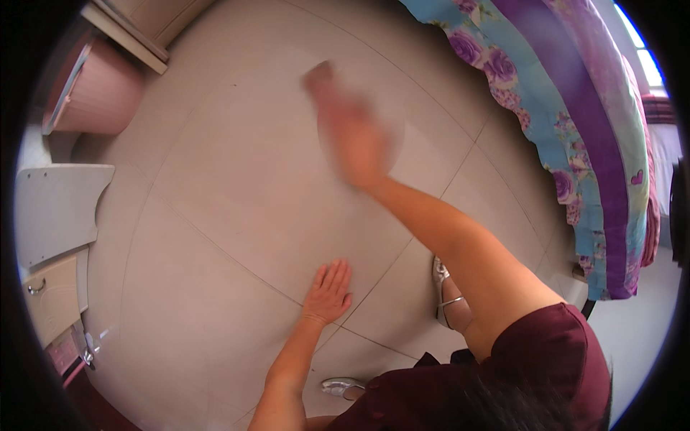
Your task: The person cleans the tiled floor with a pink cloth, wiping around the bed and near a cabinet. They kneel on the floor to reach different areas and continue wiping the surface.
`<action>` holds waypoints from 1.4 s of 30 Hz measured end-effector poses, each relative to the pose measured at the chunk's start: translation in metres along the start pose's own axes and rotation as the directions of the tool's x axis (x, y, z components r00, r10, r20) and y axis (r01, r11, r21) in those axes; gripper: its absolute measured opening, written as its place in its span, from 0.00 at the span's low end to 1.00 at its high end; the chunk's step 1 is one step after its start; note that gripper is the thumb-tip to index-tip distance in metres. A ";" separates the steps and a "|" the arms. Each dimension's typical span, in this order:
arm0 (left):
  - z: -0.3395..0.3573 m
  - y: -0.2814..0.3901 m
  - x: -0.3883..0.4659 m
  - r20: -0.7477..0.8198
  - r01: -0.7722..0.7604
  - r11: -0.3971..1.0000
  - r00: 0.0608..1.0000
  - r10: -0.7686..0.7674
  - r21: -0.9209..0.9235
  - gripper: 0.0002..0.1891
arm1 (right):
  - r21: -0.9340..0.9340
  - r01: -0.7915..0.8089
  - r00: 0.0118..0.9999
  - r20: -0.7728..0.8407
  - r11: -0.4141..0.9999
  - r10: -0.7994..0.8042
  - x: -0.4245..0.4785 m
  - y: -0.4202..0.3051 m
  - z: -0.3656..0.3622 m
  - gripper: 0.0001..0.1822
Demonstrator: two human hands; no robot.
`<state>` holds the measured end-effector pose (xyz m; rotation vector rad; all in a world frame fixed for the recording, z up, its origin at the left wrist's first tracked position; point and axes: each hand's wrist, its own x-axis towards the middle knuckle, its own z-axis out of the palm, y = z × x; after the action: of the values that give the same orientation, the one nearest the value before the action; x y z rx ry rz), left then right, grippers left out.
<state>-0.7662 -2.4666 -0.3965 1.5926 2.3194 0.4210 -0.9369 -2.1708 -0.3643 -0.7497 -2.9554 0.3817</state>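
My left hand (327, 293) is held palm down over the pale floor tiles (226, 188), with nothing in it. Its fingers lie close together while the thumb stands out to the side. Whether the palm touches the floor cannot be told. Farther out, my right hand (358, 137) stretches forward over the floor and is strongly blurred. A dark reddish smear at its far end could be fingertips or a held thing; the blur does not settle it. Silver shoes on my feet show below, the right shoe (441, 291) beside my right arm and the left shoe (340, 386) near my maroon top.
Along the right side hangs a bed cover (566, 108) with purple flowers and a ruffled edge. A pink bin (108, 89) stands at the upper left, close to a wooden cabinet (156, 21). Below it are a white panel (59, 207) and a drawer front (51, 301) with a metal handle.
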 end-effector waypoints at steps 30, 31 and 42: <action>-0.055 0.063 0.042 0.137 0.299 0.954 0.944 -0.299 0.023 0.37 | -0.085 0.330 0.941 -0.057 0.940 -0.335 -0.011 0.172 -0.035 0.22; -0.056 0.064 0.042 0.154 0.319 0.947 0.935 -0.320 0.027 0.38 | -0.030 0.351 0.936 -0.007 0.936 -0.351 0.001 0.171 -0.035 0.22; -0.039 0.076 0.042 0.105 0.334 0.940 0.934 -0.341 0.073 0.37 | -0.011 0.423 0.906 0.036 0.906 -0.422 -0.083 0.069 -0.013 0.21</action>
<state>-0.7319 -2.4040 -0.3340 1.1680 2.4655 0.1807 -0.8303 -2.1490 -0.3698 -0.0860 -3.0372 0.3329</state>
